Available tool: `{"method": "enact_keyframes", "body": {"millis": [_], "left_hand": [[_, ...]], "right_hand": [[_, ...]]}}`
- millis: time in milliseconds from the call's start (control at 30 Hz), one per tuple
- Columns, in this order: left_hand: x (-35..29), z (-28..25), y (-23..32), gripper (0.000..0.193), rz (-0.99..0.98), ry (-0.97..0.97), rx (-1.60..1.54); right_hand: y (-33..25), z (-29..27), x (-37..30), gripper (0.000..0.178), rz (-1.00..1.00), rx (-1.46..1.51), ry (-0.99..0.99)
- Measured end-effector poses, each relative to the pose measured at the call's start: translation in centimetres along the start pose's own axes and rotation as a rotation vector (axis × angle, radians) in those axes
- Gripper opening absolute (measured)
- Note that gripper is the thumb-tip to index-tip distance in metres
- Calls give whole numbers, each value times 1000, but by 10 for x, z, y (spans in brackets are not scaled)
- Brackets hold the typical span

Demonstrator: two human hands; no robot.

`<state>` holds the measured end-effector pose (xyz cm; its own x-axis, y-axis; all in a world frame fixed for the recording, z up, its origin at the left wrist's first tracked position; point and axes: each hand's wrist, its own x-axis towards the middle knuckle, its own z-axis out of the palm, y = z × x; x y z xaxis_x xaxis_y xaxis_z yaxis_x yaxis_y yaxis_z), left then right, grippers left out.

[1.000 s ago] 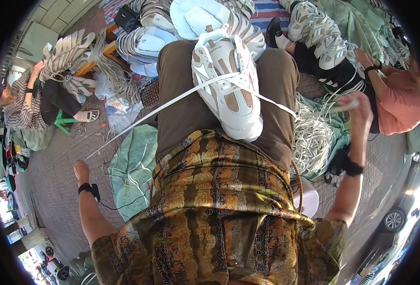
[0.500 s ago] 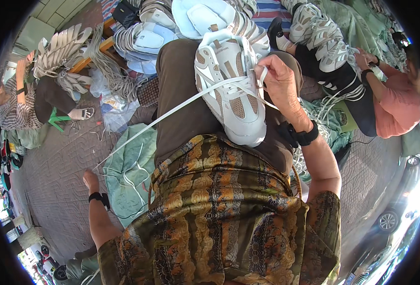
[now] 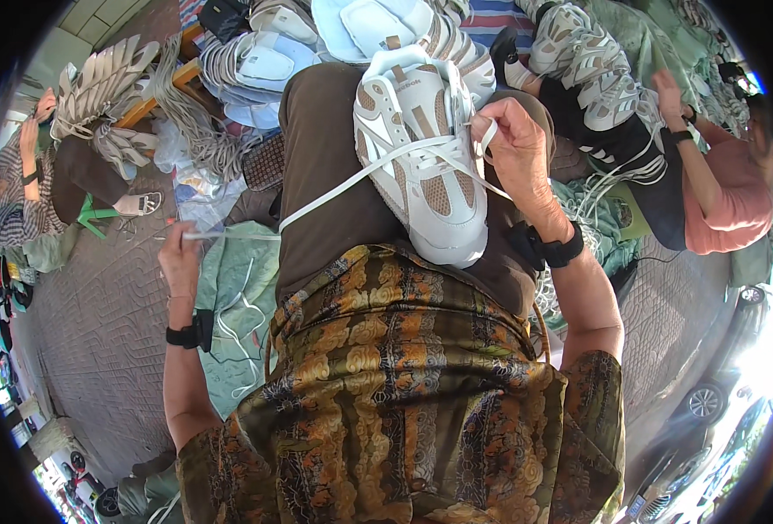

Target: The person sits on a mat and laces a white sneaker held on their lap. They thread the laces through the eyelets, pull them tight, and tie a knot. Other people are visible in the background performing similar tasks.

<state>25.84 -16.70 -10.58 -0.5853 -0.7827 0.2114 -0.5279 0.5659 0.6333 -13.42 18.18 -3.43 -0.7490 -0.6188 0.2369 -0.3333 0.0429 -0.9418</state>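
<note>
A white-and-tan sneaker [image 3: 421, 157] rests on my lap, its toe toward me and its tongue pointing away. White shoelace [image 3: 351, 182] crosses the lower eyelets and runs left over my thigh. My left hand [image 3: 179, 260], out to the left of my knee, is closed around the far part of that lace. At the shoe's right eyelet edge, my right hand [image 3: 516, 144] pinches a short loop of lace between thumb and fingers. The lace sags slightly where it passes over the thigh. A dark band is on each of my wrists.
Stacked pale-blue and white shoe uppers [image 3: 273, 65] lie beyond my knees, beside bundled laces [image 3: 199, 122]. A green cloth [image 3: 238, 262] with loose laces lies at left. Co-workers sit on both sides; more sneakers [image 3: 579, 61] rest by the right one's legs [image 3: 648, 166].
My left hand has come up and forward from low on the left, and the lace has slackened from a taut straight line. My right hand stays at the eyelets. The right co-worker's hand has risen.
</note>
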Motion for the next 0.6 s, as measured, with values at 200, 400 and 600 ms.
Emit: {"method": "enact_keyframes", "body": {"millis": [200,400,600], "left_hand": [[10,34,144,17,309,-97,-260],[14,71,230,19,481,-132,-492],[24,122,269,13,571,-151,-554]], "right_hand": [[-1,3,0,4,-41,-126,-11],[-6,5,-1,8,-250,-349,-1],[0,-1,4,9,-118,-256,-64]]}}
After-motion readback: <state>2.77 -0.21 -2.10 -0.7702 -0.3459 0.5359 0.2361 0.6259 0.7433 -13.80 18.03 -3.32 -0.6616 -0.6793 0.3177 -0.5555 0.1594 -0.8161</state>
